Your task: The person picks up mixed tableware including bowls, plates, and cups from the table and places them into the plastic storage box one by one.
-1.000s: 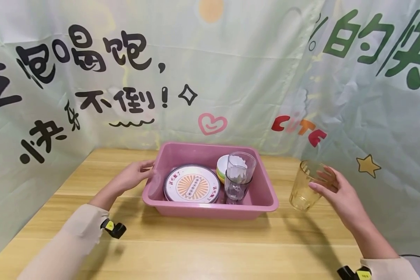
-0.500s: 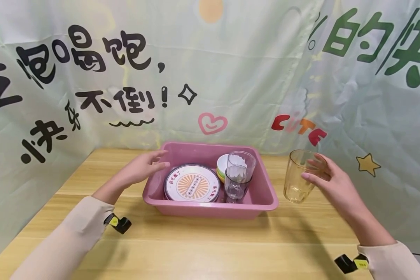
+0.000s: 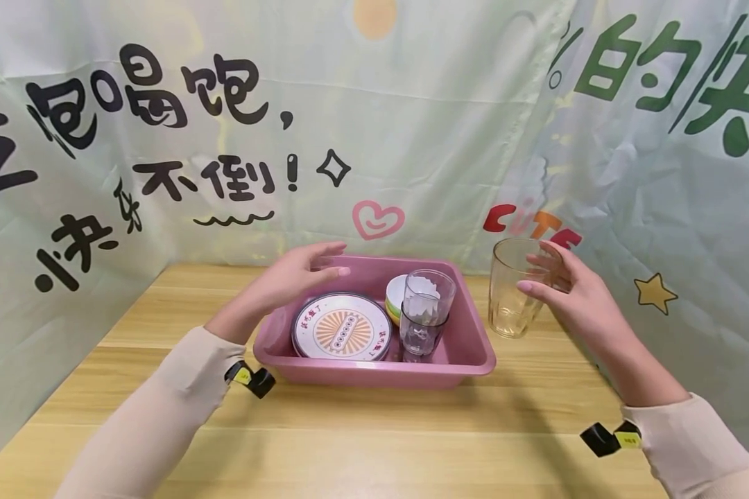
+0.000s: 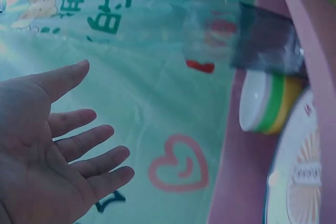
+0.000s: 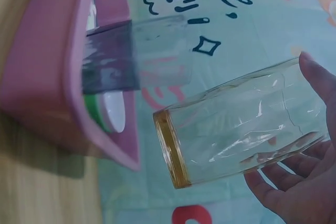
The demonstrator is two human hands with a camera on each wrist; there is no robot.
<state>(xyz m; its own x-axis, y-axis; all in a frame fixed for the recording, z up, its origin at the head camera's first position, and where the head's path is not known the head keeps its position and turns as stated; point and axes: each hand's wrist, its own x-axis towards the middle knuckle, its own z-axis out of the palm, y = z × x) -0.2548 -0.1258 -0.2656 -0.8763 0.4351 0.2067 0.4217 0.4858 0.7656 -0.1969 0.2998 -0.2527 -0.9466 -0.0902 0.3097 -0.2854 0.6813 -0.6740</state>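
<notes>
My right hand (image 3: 571, 291) grips an amber drinking glass (image 3: 513, 291) near its rim, holding it up just right of a pink plastic tub (image 3: 374, 380). In the right wrist view the thumb and fingers wrap the glass (image 5: 236, 124), its thick base toward the tub. My left hand (image 3: 293, 277) is over the tub's back left part with fingers extended, and the left wrist view shows its palm (image 4: 31, 150) holding nothing. Inside the tub lie plates (image 3: 342, 327) with a sunburst print. Beside them a clear glass (image 3: 429, 291) stands nested in a grey glass (image 3: 422, 339).
White bowls with green and yellow outsides (image 3: 396, 298) sit behind the glasses in the tub. The tub rests on a wooden table (image 3: 374, 443). A printed fabric curtain (image 3: 449, 138) hangs along the back and both sides.
My right hand has raised the amber glass and brought it left, closer to the tub. My left hand has left the tub's left rim and moved up and right over it.
</notes>
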